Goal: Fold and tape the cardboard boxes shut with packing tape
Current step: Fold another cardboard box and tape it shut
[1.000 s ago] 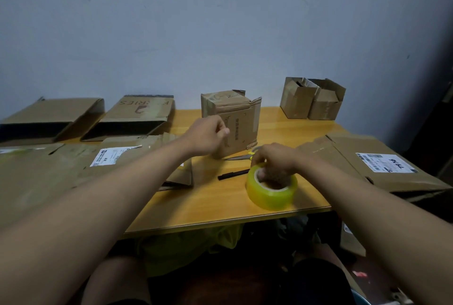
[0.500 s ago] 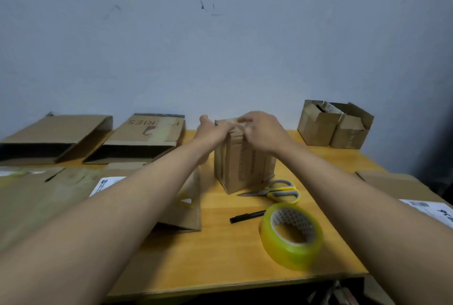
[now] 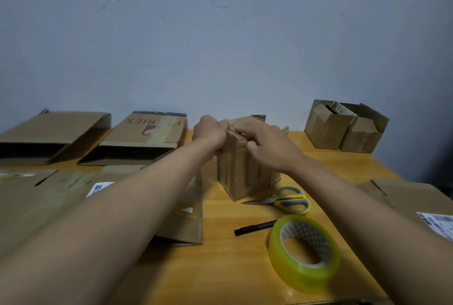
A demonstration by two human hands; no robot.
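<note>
A wooden table [image 3: 220, 268] was shown, on which cardboard boxes [image 3: 241, 172], scissors [image 3: 284, 200], a pen [image 3: 255, 227] and a tape roll [image 3: 304, 253] were laid.

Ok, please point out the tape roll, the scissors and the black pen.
tape roll [image 3: 304, 273]: head view, yellow outer band.
scissors [image 3: 291, 203]: head view, yellow-grey handles.
black pen [image 3: 255, 228]: head view, middle of barrel.
</note>
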